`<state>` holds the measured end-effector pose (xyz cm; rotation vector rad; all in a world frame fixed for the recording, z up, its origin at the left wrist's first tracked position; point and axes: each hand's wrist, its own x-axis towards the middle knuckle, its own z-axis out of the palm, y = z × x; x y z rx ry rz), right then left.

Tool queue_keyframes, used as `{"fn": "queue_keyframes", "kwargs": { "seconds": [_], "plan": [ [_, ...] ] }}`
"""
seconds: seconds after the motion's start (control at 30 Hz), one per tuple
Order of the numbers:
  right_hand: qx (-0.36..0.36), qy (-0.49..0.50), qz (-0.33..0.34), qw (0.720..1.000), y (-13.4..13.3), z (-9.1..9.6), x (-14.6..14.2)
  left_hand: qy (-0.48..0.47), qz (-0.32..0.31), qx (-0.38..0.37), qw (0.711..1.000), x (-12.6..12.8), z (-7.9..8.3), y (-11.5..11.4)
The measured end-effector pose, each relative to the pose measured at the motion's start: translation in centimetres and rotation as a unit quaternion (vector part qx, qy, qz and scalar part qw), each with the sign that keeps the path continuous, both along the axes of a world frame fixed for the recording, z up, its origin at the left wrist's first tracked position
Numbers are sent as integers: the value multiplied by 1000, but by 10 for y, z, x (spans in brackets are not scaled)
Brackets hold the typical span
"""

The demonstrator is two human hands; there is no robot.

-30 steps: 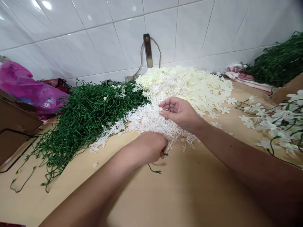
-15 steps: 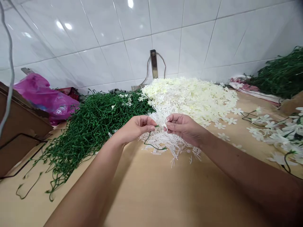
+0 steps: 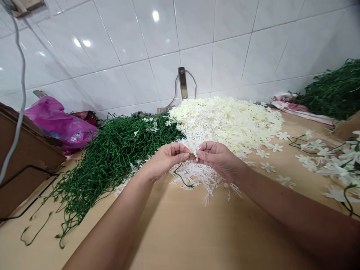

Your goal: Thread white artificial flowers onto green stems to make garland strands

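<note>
the stem at the fingers looks like smooth plastic. just below them, the white sprigs look like stiff, matt plastic; behind, the petals resemble thin matt cloth. left of the fingers, the bag is glossy, crinkled plastic, the box matt cardboard. well beyond them, the tiles are smooth and glossy, the bracket shiny metal. nearer than the fingers, the bench is smooth, faintly satin.

Thin green stem, curved, lower end dangling, small white piece at its upper tip
</note>
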<state>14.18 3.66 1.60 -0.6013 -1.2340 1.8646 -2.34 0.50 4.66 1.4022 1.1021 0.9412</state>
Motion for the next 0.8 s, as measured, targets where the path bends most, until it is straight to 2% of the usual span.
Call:
{"fn": "queue_keyframes", "kwargs": {
  "seconds": [0.4, 0.8],
  "plan": [
    [34, -9, -16, 999, -1, 1, 0, 1, 10, 8, 1000, 1, 0, 0],
    [139, -81, -106, 981, -11, 11, -4, -36, 41, 10, 998, 8, -3, -2]
  ]
}}
